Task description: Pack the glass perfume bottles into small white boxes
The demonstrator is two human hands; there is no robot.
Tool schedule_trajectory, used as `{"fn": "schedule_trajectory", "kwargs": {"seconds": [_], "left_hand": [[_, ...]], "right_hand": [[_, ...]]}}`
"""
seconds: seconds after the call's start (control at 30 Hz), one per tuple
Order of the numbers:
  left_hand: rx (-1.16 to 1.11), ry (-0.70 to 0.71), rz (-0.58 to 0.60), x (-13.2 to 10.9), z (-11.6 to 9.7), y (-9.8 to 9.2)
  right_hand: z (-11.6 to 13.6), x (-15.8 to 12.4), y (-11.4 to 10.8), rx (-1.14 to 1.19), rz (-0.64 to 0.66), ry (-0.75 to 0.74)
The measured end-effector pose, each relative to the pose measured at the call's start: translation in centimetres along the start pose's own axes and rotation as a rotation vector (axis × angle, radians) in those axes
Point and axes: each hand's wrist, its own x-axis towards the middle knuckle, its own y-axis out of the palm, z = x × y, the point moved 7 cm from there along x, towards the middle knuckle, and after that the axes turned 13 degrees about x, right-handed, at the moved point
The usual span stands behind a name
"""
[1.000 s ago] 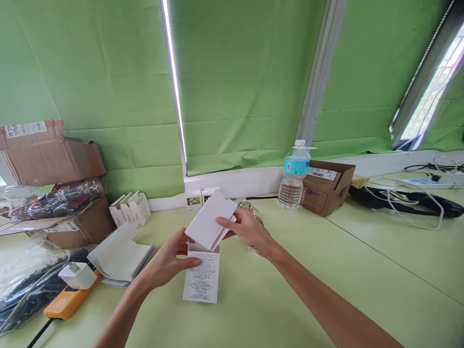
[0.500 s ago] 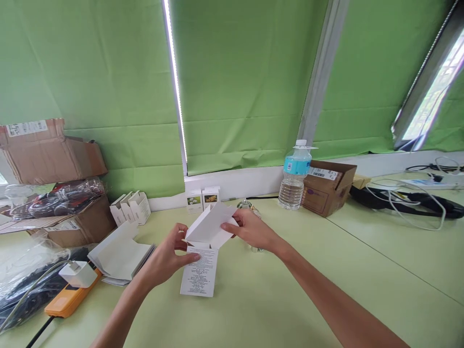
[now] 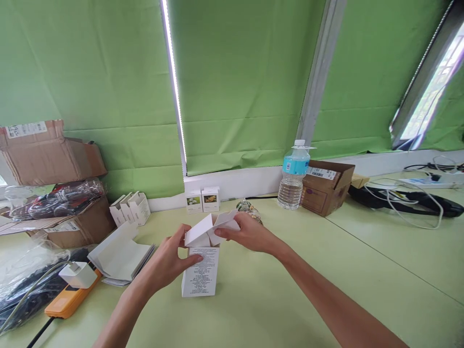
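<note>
Reference: We read clock positions from the white carton (image 3: 200, 273), with 12 o'clock toward the green window blind (image 3: 246, 82).

Carton position: We find it near the middle of the pale green table (image 3: 290, 295), its lower end at the table top and its printed face toward the camera. Its top flaps (image 3: 197, 233) stand open.

Left hand (image 3: 166, 261): At 9 o'clock, grasping the carton. The thumb lies across the printed face, and the fingers curl around the left edge.

Right hand (image 3: 250, 234): At 2 o'clock, reaching in over the carton's top. The fingers (image 3: 232, 231) are extended and close together, resting on the flaps. We cannot tell whether they grip or only touch.

12 o'clock: Two small white product boxes (image 3: 202, 200) stand upright side by side, well beyond the carton.

1 o'clock: A clear glass ornament (image 3: 249, 210) lies on the table. Farther out, a water bottle (image 3: 293, 179) stands just beside a cardboard box (image 3: 326, 188).

3 o'clock: White cables lie near a black strap (image 3: 402, 200).

10 o'clock: Three open white cartons (image 3: 129, 209) stand together.

9 o'clock: A flattened white carton (image 3: 119, 253) lies beyond the left hand.

8 o'clock: A white charger (image 3: 77, 274) rests on an orange power strip (image 3: 70, 299).
</note>
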Motion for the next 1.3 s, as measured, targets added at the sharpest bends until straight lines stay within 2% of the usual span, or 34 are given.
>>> {"fn": "schedule_trajectory", "kwargs": {"seconds": [0.23, 0.43, 0.8, 1.03, 1.3], "left_hand": [[-0.017, -0.013, -0.012, 0.1, 0.4, 0.0], [-0.053, 0.012, -0.025, 0.2, 0.5, 0.2], [0.099, 0.05, -0.009, -0.2, -1.0, 0.0], [0.176, 0.076, 0.014, -0.5, -1.5, 0.0], [0.196, 0.128, -0.019, -0.5, -2.3, -0.5]], "right_hand": [[-0.9, 0.3, -1.1, 0.002, -0.028, 0.027], [-0.4, -0.1, -1.4, -0.066, -0.026, 0.043], [0.8, -1.1, -1.8, -0.247, 0.008, 0.044], [2.9, -1.4, -0.7, -0.065, 0.039, -0.039], [2.1, -1.2, -0.6, -0.104, 0.013, -0.009]]}}
